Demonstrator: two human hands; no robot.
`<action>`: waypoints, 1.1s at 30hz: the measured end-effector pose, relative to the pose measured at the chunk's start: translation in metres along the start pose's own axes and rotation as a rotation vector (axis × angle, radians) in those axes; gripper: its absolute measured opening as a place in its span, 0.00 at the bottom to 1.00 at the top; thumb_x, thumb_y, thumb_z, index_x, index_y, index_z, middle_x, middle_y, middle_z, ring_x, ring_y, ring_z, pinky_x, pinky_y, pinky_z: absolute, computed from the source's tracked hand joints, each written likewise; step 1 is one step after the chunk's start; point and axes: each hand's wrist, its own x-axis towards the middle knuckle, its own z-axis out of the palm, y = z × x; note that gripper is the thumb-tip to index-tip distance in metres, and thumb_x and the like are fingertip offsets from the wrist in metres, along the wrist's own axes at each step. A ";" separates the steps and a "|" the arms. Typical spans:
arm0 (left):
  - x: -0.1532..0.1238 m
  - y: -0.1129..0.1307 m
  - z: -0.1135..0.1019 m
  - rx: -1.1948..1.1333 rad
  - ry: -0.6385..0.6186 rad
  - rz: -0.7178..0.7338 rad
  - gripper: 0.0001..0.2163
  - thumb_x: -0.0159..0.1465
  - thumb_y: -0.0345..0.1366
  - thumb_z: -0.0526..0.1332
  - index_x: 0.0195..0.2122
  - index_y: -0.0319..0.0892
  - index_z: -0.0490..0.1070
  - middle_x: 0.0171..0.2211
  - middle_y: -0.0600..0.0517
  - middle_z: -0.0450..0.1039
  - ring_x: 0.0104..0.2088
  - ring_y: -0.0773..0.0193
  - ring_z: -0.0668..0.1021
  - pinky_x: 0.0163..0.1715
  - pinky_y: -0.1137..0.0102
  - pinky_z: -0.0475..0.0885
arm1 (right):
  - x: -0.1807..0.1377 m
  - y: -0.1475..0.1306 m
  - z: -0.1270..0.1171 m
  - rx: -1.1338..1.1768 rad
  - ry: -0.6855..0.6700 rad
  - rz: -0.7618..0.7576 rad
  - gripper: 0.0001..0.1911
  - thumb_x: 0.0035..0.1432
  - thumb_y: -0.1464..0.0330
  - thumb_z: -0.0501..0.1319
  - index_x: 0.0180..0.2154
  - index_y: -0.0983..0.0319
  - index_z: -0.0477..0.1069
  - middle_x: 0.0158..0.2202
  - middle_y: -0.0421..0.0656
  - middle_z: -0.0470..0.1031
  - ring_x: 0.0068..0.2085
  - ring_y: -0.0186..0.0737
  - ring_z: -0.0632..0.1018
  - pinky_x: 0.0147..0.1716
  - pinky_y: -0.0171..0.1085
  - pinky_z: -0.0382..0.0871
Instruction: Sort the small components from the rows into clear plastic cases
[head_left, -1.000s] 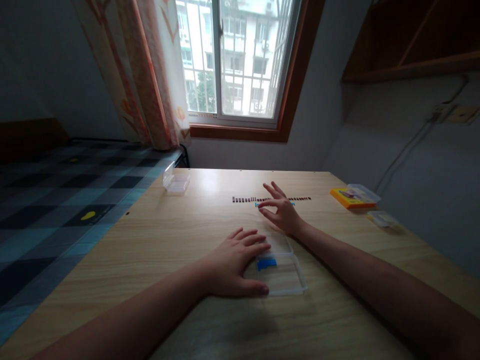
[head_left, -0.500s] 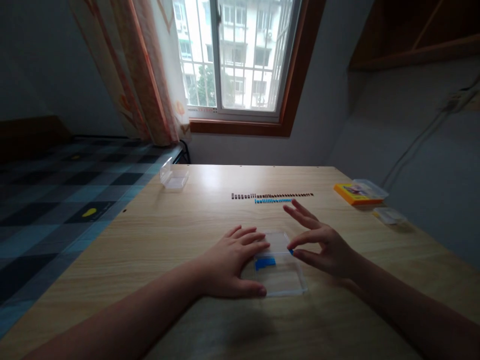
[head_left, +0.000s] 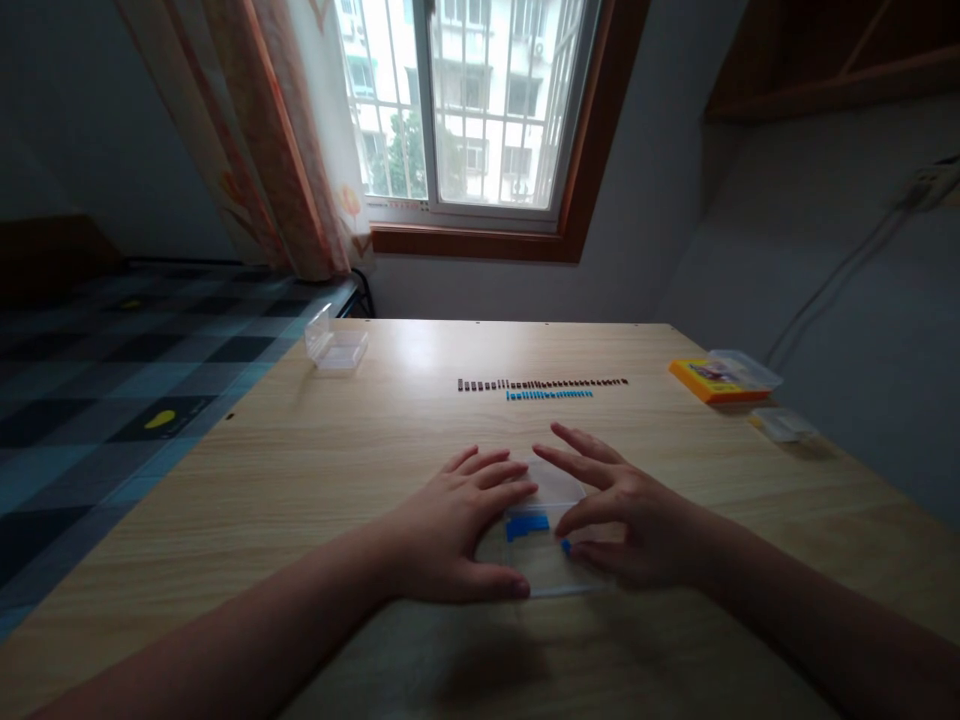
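Right hand (head_left: 637,518) is pinching a tiny blue piece (head_left: 566,546) over the clear case (head_left: 566,592); left hand (head_left: 450,525), fingers spread, is resting at its left edge. Piece is looking light, stiff, easily dropped; edge-gripping suits.

Daylight comes from the window (head_left: 495,110), upper center, partly washed out; both upper corners are dim. Pale glare lies on the table (head_left: 300,480) left of center, and soft shadow darkens lower center. Edges look stretched; the row of tiny blue pieces (head_left: 551,395) lacks crispness.
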 end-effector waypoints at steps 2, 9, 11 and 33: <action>0.000 0.000 0.000 0.004 -0.003 -0.002 0.42 0.57 0.64 0.66 0.68 0.46 0.64 0.69 0.42 0.60 0.69 0.35 0.61 0.69 0.39 0.49 | 0.000 -0.002 -0.003 -0.003 0.022 0.005 0.11 0.58 0.69 0.68 0.42 0.50 0.83 0.74 0.36 0.51 0.74 0.54 0.48 0.69 0.61 0.50; 0.001 0.000 0.000 0.012 -0.009 -0.008 0.42 0.57 0.64 0.65 0.68 0.46 0.63 0.69 0.42 0.61 0.69 0.36 0.60 0.69 0.39 0.49 | -0.002 -0.005 -0.010 -0.023 -0.009 -0.026 0.11 0.55 0.72 0.67 0.36 0.50 0.84 0.73 0.33 0.53 0.74 0.56 0.51 0.69 0.61 0.51; 0.001 0.000 0.001 0.013 -0.002 -0.003 0.42 0.57 0.64 0.65 0.68 0.47 0.63 0.69 0.42 0.61 0.69 0.36 0.60 0.69 0.39 0.49 | -0.002 -0.004 -0.009 -0.043 -0.021 -0.029 0.12 0.55 0.72 0.67 0.37 0.49 0.84 0.73 0.33 0.53 0.74 0.55 0.52 0.69 0.61 0.51; 0.001 -0.001 0.001 -0.007 0.012 0.009 0.42 0.58 0.64 0.65 0.68 0.46 0.64 0.69 0.41 0.61 0.69 0.35 0.60 0.69 0.39 0.49 | -0.003 -0.011 0.002 -0.153 0.044 0.012 0.13 0.58 0.74 0.65 0.41 0.53 0.82 0.73 0.39 0.54 0.73 0.57 0.53 0.68 0.62 0.55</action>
